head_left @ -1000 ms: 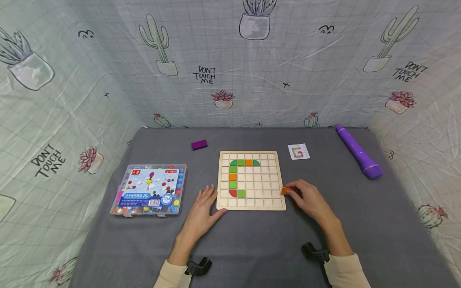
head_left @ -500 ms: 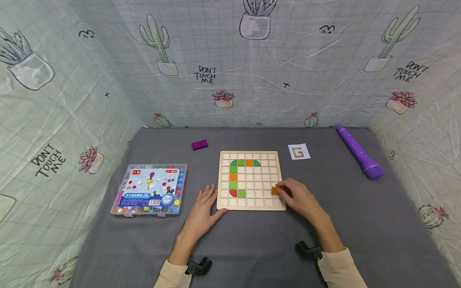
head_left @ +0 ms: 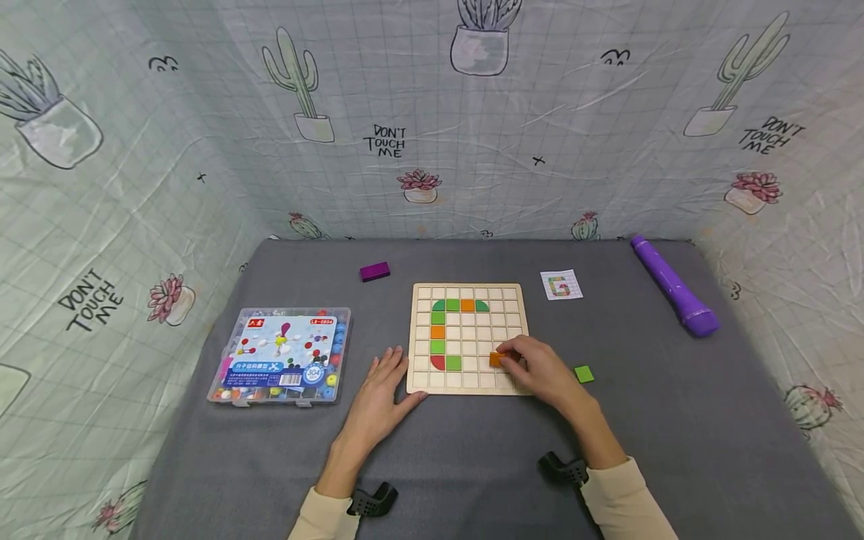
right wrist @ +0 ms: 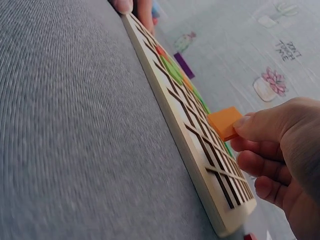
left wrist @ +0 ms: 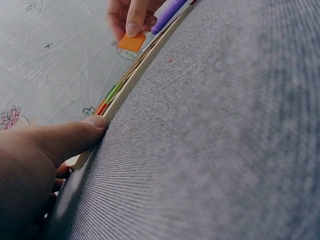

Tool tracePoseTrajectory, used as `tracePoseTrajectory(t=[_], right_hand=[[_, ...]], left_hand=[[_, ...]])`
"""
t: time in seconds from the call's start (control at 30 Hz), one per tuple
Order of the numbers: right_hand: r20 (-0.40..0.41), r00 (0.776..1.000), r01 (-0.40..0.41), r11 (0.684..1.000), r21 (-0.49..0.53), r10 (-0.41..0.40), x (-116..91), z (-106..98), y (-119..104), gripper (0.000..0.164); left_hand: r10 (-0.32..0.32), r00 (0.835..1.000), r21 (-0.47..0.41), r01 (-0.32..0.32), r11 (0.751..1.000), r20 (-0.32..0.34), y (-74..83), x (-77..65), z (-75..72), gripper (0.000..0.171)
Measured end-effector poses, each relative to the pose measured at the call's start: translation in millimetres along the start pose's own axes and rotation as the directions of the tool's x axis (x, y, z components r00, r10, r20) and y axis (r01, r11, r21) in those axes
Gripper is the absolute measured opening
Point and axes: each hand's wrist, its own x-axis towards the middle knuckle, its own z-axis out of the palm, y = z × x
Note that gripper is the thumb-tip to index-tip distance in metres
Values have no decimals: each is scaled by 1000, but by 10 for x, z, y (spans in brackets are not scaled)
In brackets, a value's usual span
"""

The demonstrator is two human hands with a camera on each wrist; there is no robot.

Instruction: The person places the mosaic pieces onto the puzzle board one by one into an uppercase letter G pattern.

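A wooden grid board lies on the cloth, bearing green, orange and red tiles in a C-like outline. My right hand pinches an orange square tile between thumb and fingers, above the lower right part of the board. In the right wrist view the tile is tilted, and I cannot tell whether it touches the grid. My left hand rests at the board's lower left corner, fingers extended along the left side and thumb against the near edge. A green square tile lies right of the board, beside the right wrist.
A small pattern card lies beyond the board's right corner, with a purple microphone-shaped object farther right. At left is a clear plastic box of coloured pieces. A dark purple block sits at the back left.
My right hand has carried the orange tile leftward, from the board's right edge to over the grid. The green tile beside the wrist has come into view. The left hand stays put.
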Motion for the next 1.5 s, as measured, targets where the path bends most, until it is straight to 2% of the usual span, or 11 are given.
tracePoseTrajectory(t=[0.4,0.7,1.33,1.5], right_hand=[[12,999,44,998,35,-45,88,133,-80,14],[48,997,52,999,12,-53,131,241,-144,12],[29,994,101,995,-3,-101,180,350,-124,9],[-7,988,152,988,-21,-152,182,360,-109,12]], left_hand=[[-12,1000,-6,12,1000,11,-2,-6,7,75],[-7,1000,4,7,1000,11,1,0,-2,75],[0,1000,4,0,1000,4,-8,0,11,75],[-3,1000,7,3,1000,5,-10,0,15,75]])
